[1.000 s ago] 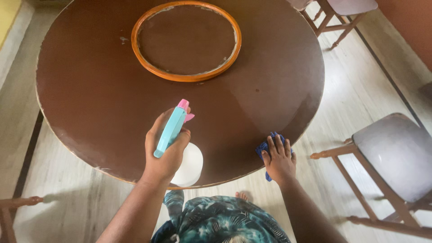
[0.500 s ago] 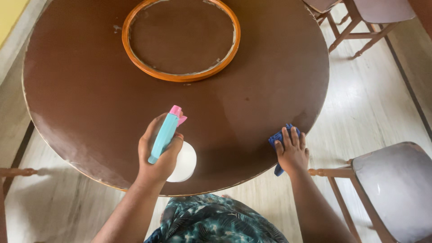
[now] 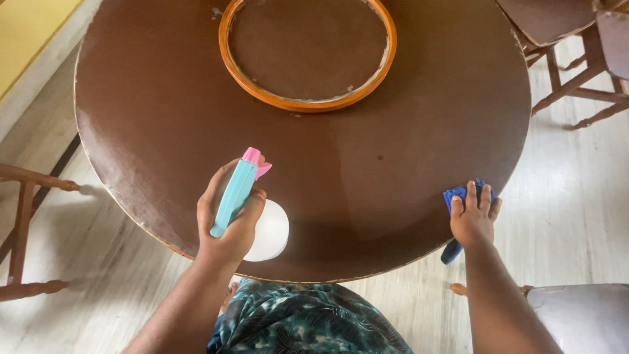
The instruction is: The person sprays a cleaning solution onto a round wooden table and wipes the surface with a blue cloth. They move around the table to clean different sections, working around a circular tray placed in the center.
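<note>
1. Far out to the left of both hands, a wooden chair frame [image 3: 26,229] stands on the pale floor [image 3: 98,288], well apart from the work.
2. The left hand [image 3: 229,219] is clenched round the neck of a spray bottle [image 3: 252,210]. Its teal trigger head with the pink nozzle points away from the wrist, toward the middle of the table, and the white body hangs below the palm, above the near rim. Whether a finger is pressing the trigger cannot be told.
3. Ahead of that grip, past the nozzle, an orange ring [image 3: 308,103] is set into the round brown table [image 3: 164,118]. The surface between ring and nozzle looks dull, with a faint sheen further right. No droplets or wet streaks can be made out.
4. The right hand [image 3: 473,219] lies flat, fingers spread, pressing a blue cloth [image 3: 458,196] onto the table's right edge. Part of the cloth pokes out beyond the fingertips and a tail hangs off the rim below the wrist.
5. Beyond that hand, more chairs [image 3: 570,59] stand up and to the right, and a grey seat [image 3: 583,318] sits beside the forearm.
6. As a judgement, the wiping is at an early stage: the cloth is only at the rim, and most of the top, including the worn left edge, looks untouched.
</note>
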